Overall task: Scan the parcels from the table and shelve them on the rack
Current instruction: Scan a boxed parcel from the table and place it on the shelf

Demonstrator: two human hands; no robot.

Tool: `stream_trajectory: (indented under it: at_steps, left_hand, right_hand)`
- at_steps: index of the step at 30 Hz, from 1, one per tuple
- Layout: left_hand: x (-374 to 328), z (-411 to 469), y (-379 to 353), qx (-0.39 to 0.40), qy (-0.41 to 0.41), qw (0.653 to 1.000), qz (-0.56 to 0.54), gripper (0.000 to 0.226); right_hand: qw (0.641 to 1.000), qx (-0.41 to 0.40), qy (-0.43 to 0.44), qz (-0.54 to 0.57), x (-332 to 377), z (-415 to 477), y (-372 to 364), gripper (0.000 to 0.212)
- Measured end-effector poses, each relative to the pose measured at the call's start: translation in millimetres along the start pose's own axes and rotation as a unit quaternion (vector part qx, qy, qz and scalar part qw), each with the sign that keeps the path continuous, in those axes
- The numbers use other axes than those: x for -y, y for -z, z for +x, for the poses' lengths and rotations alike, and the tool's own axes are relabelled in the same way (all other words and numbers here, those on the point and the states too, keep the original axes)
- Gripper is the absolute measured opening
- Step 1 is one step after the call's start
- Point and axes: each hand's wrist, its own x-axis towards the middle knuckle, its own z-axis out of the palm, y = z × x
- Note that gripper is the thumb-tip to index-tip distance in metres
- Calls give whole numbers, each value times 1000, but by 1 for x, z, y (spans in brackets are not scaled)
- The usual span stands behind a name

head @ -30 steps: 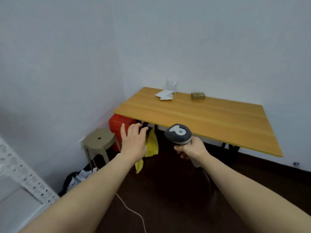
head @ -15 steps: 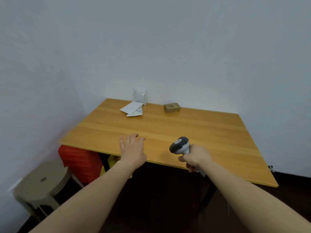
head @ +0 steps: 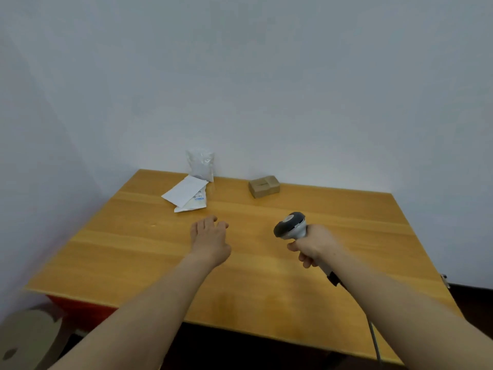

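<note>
left hand (head: 210, 241) relaxed, empty – right hand (head: 312, 245) grips scanner (head: 290, 226); parcels (head: 188, 196) lie beyond both hands.

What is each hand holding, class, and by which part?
The right hand holds the barcode scanner by its handle, just below the head. The left hand holds nothing, fingers open over the table.

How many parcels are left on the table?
4: a clear bag standing at the back, a white envelope lying on a cream mailer before it, a brown box to the right. Another could hide underneath.
</note>
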Motion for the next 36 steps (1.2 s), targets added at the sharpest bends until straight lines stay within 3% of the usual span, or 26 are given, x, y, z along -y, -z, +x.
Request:
stream_trajectory:
  at_steps: [6,17,27,30,32,34,35,36]
  left_hand:
    - [-30,94,-4,25,-5,999,-23,57]
    - [-83,266,-46,105,-27,990,-86,68]
    - [-86,397,-104,181,-37,983,-20,109]
    - [-80,399,-116,176,-54,983,6,98]
    - [-77,389,-111,164,-33,985,-36,90]
    - [-75,374,-101,199,25,955,-217,90]
    - [-72,365,-95,237,64,904,-351,92]
    - [-69,354,-88,279,97,828,-477,97]
  right_hand:
    - [995,42,-7,95,10,79,31,16]
    - [948,8,-79,309,8,189,50,18]
    - [928,-20,-125,350,3,259,37,17]
    - [925,-13,-138,354,1,263,31,18]
    - [926,-9,-137,351,2,260,28,18]
    - [929,-12,-128,347,5,254,25,18]
    - [929,-13,-122,348,7,250,24,17]
    - [930,-12,-115,349,10,245,24,17]
